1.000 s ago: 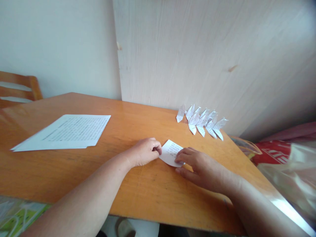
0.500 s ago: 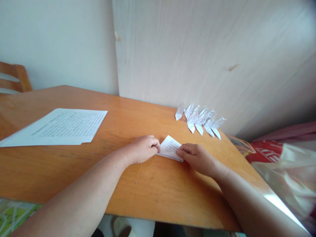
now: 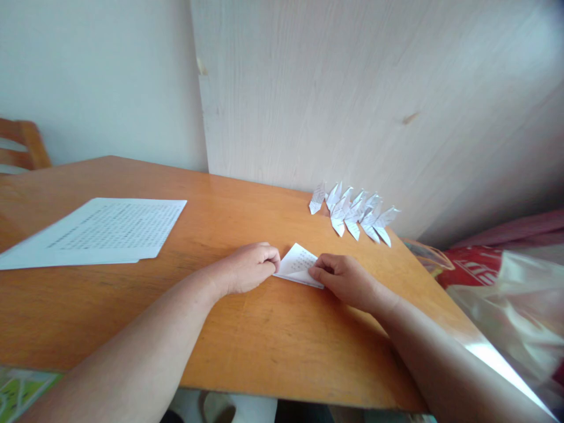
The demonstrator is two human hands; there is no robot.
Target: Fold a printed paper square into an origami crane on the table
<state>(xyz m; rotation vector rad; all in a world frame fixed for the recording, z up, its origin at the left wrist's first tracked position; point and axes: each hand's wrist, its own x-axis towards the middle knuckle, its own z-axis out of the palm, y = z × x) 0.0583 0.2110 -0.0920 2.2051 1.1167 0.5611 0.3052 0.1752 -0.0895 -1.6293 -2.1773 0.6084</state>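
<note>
A small piece of printed paper (image 3: 298,262), folded to a point at its far end, lies on the wooden table (image 3: 247,341). My left hand (image 3: 252,267) is closed, its thumb and fingers pinching the paper's left corner. At the opposite corner my right hand (image 3: 346,279) pinches the paper between thumb and forefinger. Beyond my right hand, several folded paper pieces (image 3: 352,214) with pointed ends stand in a close cluster. The underside of the held paper is hidden.
On the table's left side lies a stack of printed sheets (image 3: 118,229). A pale board (image 3: 299,94) rises along the far edge. A wooden chair (image 3: 35,144) shows at far left. Red and white bags (image 3: 506,294) sit past the right edge.
The whole view has shifted slightly. Both hands keep their pinch on the folded paper, and its shape looks nearly the same.
</note>
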